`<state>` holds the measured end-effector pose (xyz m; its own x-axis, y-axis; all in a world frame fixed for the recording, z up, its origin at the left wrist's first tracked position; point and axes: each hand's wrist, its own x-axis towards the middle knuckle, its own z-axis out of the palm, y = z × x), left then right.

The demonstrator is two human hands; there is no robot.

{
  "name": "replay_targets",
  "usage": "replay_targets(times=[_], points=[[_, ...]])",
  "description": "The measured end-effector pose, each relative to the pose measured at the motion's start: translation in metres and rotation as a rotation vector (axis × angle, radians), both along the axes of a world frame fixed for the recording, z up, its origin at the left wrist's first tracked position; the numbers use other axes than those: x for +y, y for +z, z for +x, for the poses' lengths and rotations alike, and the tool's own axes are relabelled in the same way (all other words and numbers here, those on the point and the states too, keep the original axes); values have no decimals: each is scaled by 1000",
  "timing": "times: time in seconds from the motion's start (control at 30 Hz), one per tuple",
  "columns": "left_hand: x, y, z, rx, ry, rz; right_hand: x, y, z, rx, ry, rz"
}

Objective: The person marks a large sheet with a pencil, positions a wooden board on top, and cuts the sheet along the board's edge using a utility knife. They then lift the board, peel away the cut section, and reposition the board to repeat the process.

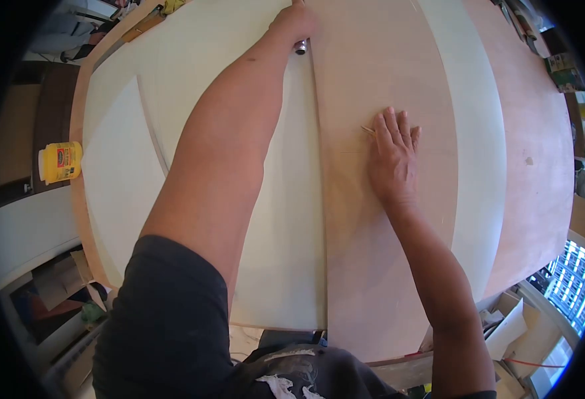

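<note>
A long, light-brown wooden board (pixel 385 286) runs lengthwise across a pale worktop (pixel 279 266). My right hand (pixel 395 159) lies flat on it, palm down, with the fingers stretched. By the thumb side of that hand, a short thin light-coloured sliver (pixel 367 130) sticks out. Far forward, my left hand (pixel 294 23) is closed at the board's left edge. From under its wrist shows the round chrome end (pixel 300 47) of something; the rest is hidden by the hand.
A white sheet (pixel 123 159) with a curved edge lies at left. The yellow jar (pixel 60 162) stands by the table's left rim. Another reddish-brown panel (pixel 528 146) is at right, past a pale strip (pixel 482 133). Cartons and clutter surround the table.
</note>
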<state>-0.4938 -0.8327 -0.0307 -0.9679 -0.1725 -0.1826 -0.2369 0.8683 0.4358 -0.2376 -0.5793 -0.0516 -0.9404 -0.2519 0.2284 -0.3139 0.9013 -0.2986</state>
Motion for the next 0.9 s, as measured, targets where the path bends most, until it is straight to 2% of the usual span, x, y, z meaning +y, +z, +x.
replay_targets(times=[0.03, 0.13, 0.23, 0.33, 0.57, 0.67, 0.7, 0.8, 0.9], points=[[5, 0, 5, -28, 11, -42, 0, 2, 0, -6, -5, 13], [8, 5, 28, -147, 7, 77, -5, 2, -5, 22, -6, 2], [23, 8, 84, -62, -25, -57, -5, -4, -5, 50, -6, -18], [39, 21, 153, -112, 3, 34, -6, -7, -4, 92, -7, -19], [80, 40, 308, -164, -7, 63, -2, -22, -9, 195, 14, 134], [102, 55, 376, -267, 4, 94, 0, -28, -14, 199, 14, 153], [105, 42, 400, -191, 0, 67, 1, -33, -18, 197, 12, 166], [121, 45, 477, -272, -65, 67, 2, -43, -24, 192, 16, 194], [139, 47, 550, -356, -38, 157, 5, -50, -33, 189, 15, 187]])
